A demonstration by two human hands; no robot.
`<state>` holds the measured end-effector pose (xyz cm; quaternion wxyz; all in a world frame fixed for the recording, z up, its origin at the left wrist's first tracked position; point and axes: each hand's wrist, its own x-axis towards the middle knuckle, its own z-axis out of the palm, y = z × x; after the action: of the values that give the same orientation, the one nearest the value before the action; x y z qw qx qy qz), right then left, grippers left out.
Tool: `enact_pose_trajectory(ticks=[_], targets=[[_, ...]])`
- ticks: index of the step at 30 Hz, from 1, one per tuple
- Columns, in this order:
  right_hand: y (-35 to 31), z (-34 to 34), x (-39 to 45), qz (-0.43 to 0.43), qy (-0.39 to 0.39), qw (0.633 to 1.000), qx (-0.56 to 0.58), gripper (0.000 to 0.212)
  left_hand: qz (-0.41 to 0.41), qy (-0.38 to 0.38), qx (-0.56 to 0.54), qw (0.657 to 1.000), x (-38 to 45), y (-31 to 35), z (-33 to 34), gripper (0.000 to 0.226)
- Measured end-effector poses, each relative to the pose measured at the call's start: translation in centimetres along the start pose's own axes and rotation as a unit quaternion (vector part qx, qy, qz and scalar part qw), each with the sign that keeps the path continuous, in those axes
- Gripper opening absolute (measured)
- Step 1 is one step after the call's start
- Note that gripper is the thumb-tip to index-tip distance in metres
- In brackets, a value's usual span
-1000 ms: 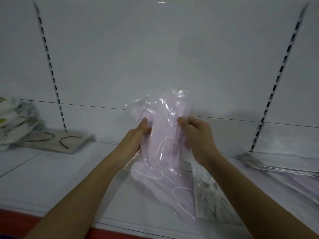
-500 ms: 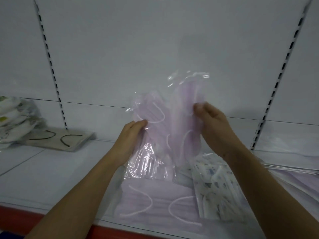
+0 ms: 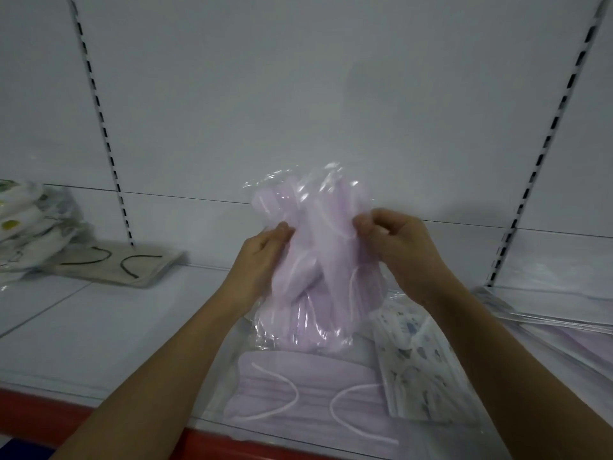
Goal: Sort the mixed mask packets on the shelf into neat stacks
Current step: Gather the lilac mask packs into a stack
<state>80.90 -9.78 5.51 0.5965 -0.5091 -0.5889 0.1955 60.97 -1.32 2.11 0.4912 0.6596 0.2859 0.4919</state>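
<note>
Fingers curled on both — left hand [image 3: 262, 260] and right hand [image 3: 403, 250] pinch upright lilac mask packets [image 3: 318, 257] mid-frame, above shelf [image 3: 83, 330].

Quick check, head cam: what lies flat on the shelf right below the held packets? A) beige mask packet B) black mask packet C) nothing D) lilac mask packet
D: a lilac mask packet with white ear loops lies flat at the shelf's front edge, under the lilac packets held by the left hand and right hand.

No text, label or number can be read anywhere.
</note>
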Motion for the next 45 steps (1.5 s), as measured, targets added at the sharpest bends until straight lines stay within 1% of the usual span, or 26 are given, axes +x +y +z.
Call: enact_pose_trajectory(ticks=[3,5,6,7,9,10,12,13,15,18,20,22,24,27,28,30,31,32,33,34,35,37,39,41,43,45], targets=[[-1.1,-0.9,0.6,0.005,0.096,0.981,0.167,0.025,-0.01,0.022,-0.013,1.0,0.1,0.2,0.3,0.038],[-1.7,-1.2,0.5,0.023,0.089,0.951,0.295,0.024,-0.013,0.047,0.008,0.999,0.2,0.2,0.5,0.049],[-2.0,-1.1,0.3,0.029,0.076,0.948,0.309,0.023,-0.031,0.045,0.012,0.998,0.4,0.2,0.7,0.057],[-1.9,-0.8,0.2,0.031,0.062,0.962,0.266,0.022,-0.055,0.035,0.003,0.998,0.7,0.0,0.7,0.062],[-0.8,0.3,0.0,0.007,0.042,0.999,0.032,0.025,-0.077,-0.004,-0.03,0.997,0.5,0.1,0.6,0.064],[0.0,1.0,-0.1,-0.008,0.035,0.995,-0.09,0.029,-0.09,-0.026,-0.044,0.995,0.4,0.1,0.6,0.062],[1.3,2.3,0.0,-0.019,0.017,0.981,-0.192,0.031,-0.076,-0.047,-0.026,0.996,0.6,-0.5,0.6,0.053],[1.7,2.7,0.2,-0.022,0.012,0.979,-0.201,0.031,-0.052,-0.028,-0.004,0.998,0.7,-0.7,0.6,0.041],[1.6,2.7,0.4,-0.021,0.044,0.978,-0.204,0.024,-0.007,0.006,0.045,0.999,0.7,-1.0,0.4,0.04],[0.3,1.7,0.7,0.008,0.124,0.992,-0.035,0.023,0.036,0.011,0.051,0.998,0.4,-0.7,0.2,0.039],[0.1,1.8,0.4,0.033,0.125,0.991,0.029,0.019,0.049,0.018,0.058,0.997,0.3,-0.4,0.4,0.042],[0.6,2.8,0.0,0.054,0.074,0.996,-0.022,0.005,0.061,0.008,0.054,0.997,0.4,-0.6,0.7,0.054],[1.5,3.8,-0.4,0.048,0.034,0.993,-0.1,0.023,0.064,0.018,0.049,0.997,0.3,-0.6,0.9,0.047],[-0.2,3.3,-0.9,-0.058,0.11,0.972,-0.2,0.024,0.083,0.075,0.053,0.992,-0.1,0.1,0.8,0.033],[-1.3,2.7,-1.2,-0.068,0.078,0.977,-0.185,0.022,0.091,0.091,0.051,0.99,-0.2,0.4,0.7,0.028],[-3.2,2.2,-2.3,-0.006,-0.135,0.979,-0.155,0.023,0.095,0.124,0.046,0.987,-0.2,0.4,0.3,0.02],[-3.5,2.4,-2.8,0.041,-0.27,0.941,-0.201,0.024,0.104,0.127,0.037,0.986,-0.1,0.2,-0.1,0.015],[-3.5,2.9,-3.5,0.075,-0.379,0.881,-0.274,0.027,0.115,0.123,0.036,0.985,0.1,0.1,-0.6,0.016],[-2.9,3.5,-4.0,0.088,-0.444,0.822,-0.345,0.036,0.132,0.112,0.046,0.984,0.3,-0.2,-0.9,0.034],[-2.3,4.2,-4.4,0.087,-0.469,0.785,-0.395,0.046,0.148,0.097,0.057,0.983,0.1,-0.1,-1.1,0.053],[-1.7,4.8,-4.7,0.079,-0.467,0.776,-0.416,0.051,0.156,0.078,0.078,0.982,0.1,-0.4,-1.3,0.067],[-1.0,5.5,-5.0,0.058,-0.457,0.792,-0.399,0.042,0.177,0.063,0.151,0.97,0.1,-0.8,-1.4,0.071],[-0.8,5.5,-4.9,0.034,-0.477,0.805,-0.351,0.025,0.194,0.06,0.216,0.955,0.3,-0.9,-1.4,0.057],[-1.0,4.8,-4.4,-0.005,-0.473,0.83,-0.297,0.024,0.207,0.051,0.261,0.942,0.2,-0.8,-1.3,0.041],[-1.7,3.6,-3.7,-0.016,-0.413,0.892,-0.182,0.026,0.189,0.038,0.221,0.956,-0.1,-0.2,-0.9,0.027],[-2.4,2.3,-3.1,0.009,-0.274,0.962,-0.009,0.021,0.17,0.044,0.164,0.971,-0.5,0.2,-0.7,0.028]])
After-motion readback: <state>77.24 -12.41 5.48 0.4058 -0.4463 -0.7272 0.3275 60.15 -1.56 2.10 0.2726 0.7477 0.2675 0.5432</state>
